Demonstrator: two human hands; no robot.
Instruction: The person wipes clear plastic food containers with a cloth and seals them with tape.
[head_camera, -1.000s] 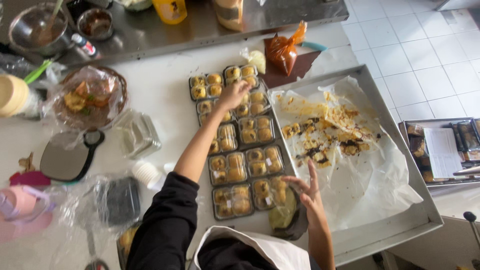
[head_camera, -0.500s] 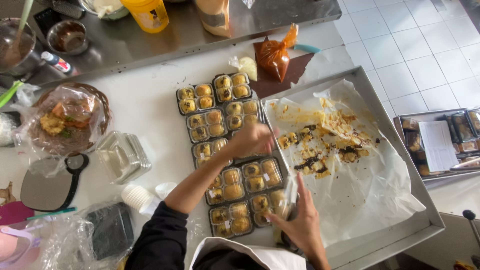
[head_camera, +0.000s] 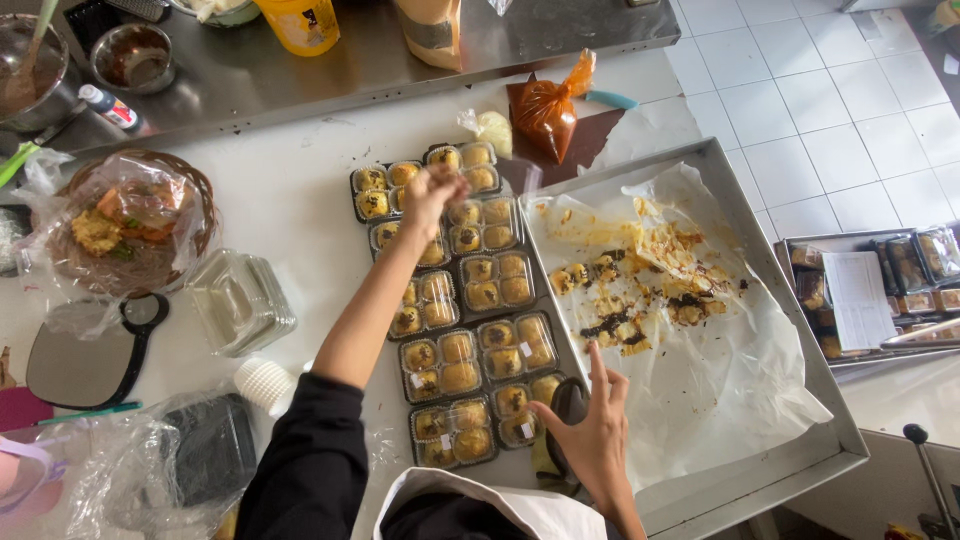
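Over the white counter, left hand pinches above pastry boxes

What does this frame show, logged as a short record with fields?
Setting: white worktable, head view
Left hand: over the clear pastry boxes, far end of the rows
Right hand: fingers spread, by a dark object at the near boxes
Baking tray: lined with stained paper, crumbs
Nearby: orange bag, wrapped basket

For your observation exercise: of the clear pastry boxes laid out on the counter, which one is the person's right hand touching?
The right hand touches the box at the near right end, beside the baking tray; the other boxes lie farther up the counter.
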